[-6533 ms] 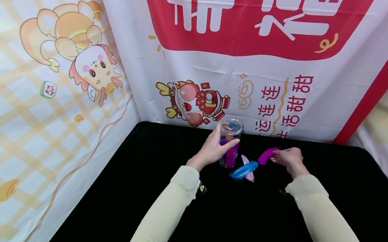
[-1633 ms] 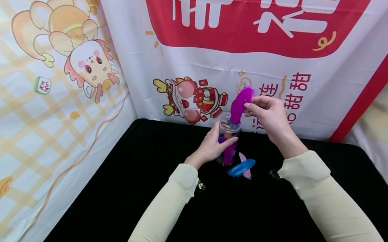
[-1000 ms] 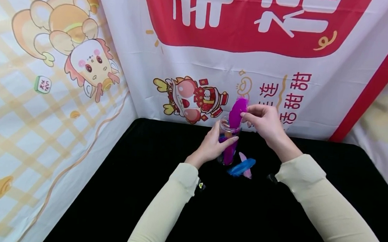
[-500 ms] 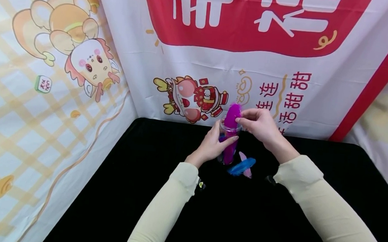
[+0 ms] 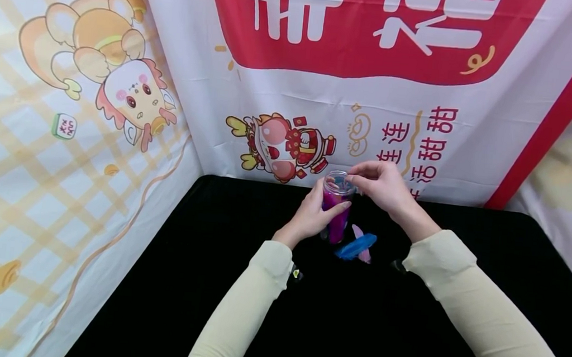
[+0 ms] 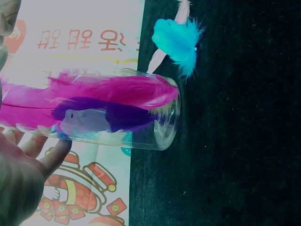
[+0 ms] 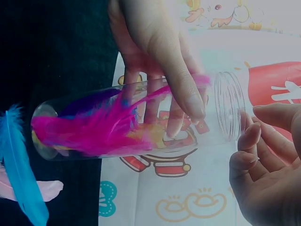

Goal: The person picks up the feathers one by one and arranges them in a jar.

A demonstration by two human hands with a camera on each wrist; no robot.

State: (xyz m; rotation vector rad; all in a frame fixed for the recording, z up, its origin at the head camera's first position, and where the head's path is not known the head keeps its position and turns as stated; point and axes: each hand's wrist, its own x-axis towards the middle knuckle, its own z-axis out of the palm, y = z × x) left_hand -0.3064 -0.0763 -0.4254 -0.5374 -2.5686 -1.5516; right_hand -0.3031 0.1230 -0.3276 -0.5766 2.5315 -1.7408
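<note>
A clear, ridged-mouth plastic jar (image 5: 336,230) stands near the black table's back edge. My left hand (image 5: 313,211) grips it, thumb on the near side and fingers behind. Inside lie magenta feathers (image 7: 101,129), a dark purple feather (image 6: 134,115) and something yellow. My right hand (image 5: 385,189) is at the jar's open mouth, fingers loosely bent; the right wrist view shows thumb and forefinger apart with nothing between them. Beside the jar's base, a blue feather (image 5: 356,247) lies across a pale pink feather (image 5: 366,256) on the table.
The black-covered table (image 5: 335,322) extends toward me. A printed white and red cloth (image 5: 292,95) hangs right behind the jar, and a checked cloth (image 5: 63,183) hangs at the left.
My right hand has brought a magenta feather from the table up over the jar and lowered it inside, then let go. My left hand keeps holding the jar in place.
</note>
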